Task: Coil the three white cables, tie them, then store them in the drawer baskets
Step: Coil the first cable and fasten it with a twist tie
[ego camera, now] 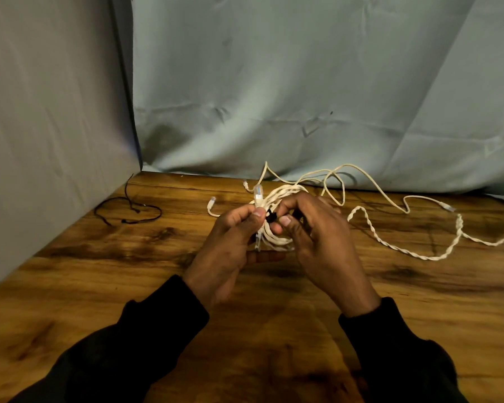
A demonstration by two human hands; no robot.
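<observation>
Both hands – left hand (227, 242), right hand (317, 234) – pinch the coiled white cable (277, 196)

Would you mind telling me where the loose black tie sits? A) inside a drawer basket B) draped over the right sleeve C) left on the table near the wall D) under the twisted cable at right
C: the thin black tie lies on the table at left, apart from both hands and the white cables.

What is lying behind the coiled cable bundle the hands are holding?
Behind the coiled bundle, loose white cables sprawl over the wooden table towards the grey cloth backdrop. The left hand and right hand cover the bundle's lower part.
</observation>
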